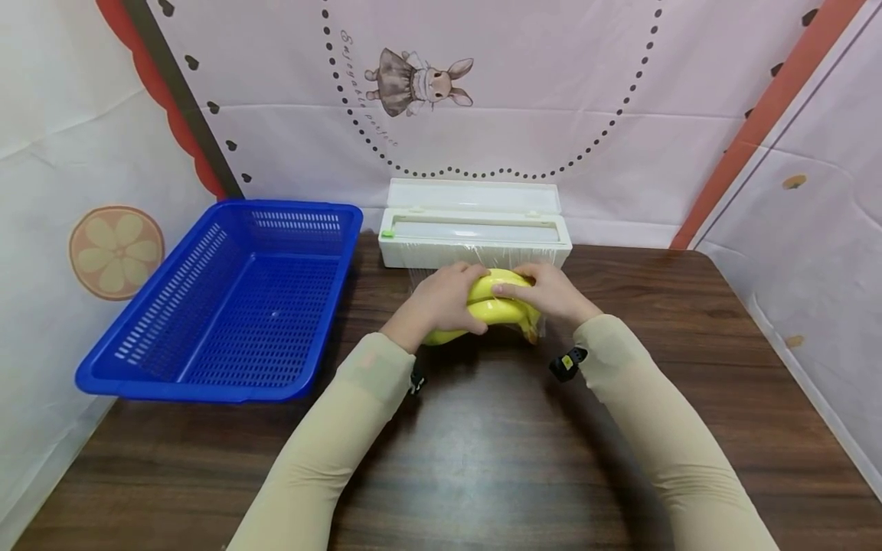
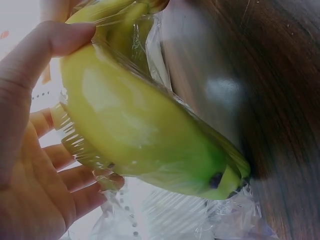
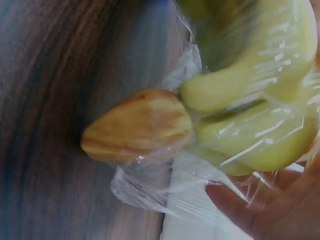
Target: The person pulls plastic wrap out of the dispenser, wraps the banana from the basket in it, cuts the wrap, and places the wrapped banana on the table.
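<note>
You are holding the bunch of bananas [image 1: 498,311] on the near side of the white dispenser [image 1: 475,255], just in front of it. Your left hand [image 1: 444,301] is gripping the bunch, its thumb lying over one banana and its fingers reaching behind, while your right hand [image 1: 553,294] is clasping it near the brown stem [image 3: 137,127]. Clear film [image 3: 140,190] is clinging round the bananas and draping down the dispenser's front. Left of the dispenser, a blue basket [image 1: 265,329] is sitting on the wooden table [image 1: 482,474].
</note>
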`<state>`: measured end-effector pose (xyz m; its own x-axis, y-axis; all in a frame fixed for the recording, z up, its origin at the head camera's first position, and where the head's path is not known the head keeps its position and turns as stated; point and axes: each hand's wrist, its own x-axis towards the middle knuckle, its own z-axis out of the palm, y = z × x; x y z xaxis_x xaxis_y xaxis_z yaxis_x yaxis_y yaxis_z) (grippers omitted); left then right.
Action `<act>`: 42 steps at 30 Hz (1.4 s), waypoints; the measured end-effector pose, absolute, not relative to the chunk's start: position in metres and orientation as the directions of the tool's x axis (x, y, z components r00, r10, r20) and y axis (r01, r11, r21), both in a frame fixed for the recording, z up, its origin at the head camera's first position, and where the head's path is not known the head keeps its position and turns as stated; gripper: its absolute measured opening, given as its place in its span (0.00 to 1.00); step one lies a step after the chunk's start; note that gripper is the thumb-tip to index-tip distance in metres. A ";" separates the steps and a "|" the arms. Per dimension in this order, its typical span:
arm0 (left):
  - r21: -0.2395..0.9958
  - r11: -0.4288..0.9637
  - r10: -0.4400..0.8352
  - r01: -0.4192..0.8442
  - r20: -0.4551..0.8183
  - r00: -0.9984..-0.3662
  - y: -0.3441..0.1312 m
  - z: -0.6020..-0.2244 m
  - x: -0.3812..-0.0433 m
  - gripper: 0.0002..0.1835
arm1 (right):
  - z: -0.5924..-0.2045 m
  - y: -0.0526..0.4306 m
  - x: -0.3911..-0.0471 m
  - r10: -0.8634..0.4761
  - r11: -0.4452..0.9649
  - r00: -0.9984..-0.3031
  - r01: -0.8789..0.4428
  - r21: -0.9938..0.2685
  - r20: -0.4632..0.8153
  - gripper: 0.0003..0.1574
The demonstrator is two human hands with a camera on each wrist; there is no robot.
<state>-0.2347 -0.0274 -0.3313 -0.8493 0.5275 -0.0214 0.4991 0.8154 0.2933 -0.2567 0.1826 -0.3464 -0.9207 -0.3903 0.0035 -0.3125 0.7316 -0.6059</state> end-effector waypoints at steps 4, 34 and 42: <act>0.308 0.818 0.521 0.486 -0.036 -0.853 -0.028 -0.331 -0.237 0.48 | -0.352 0.180 -0.255 -0.398 0.715 -0.916 -0.349 -0.606 0.058 0.35; 0.459 0.779 0.507 0.428 -0.059 -0.860 -0.032 -0.342 -0.253 0.52 | -0.356 0.172 -0.254 -0.229 0.708 -0.972 -0.200 -0.678 0.048 0.36; 0.471 0.771 0.515 0.429 -0.064 -0.855 -0.033 -0.344 -0.258 0.52 | -0.358 0.171 -0.257 -0.210 0.705 -0.977 -0.171 -0.688 0.027 0.37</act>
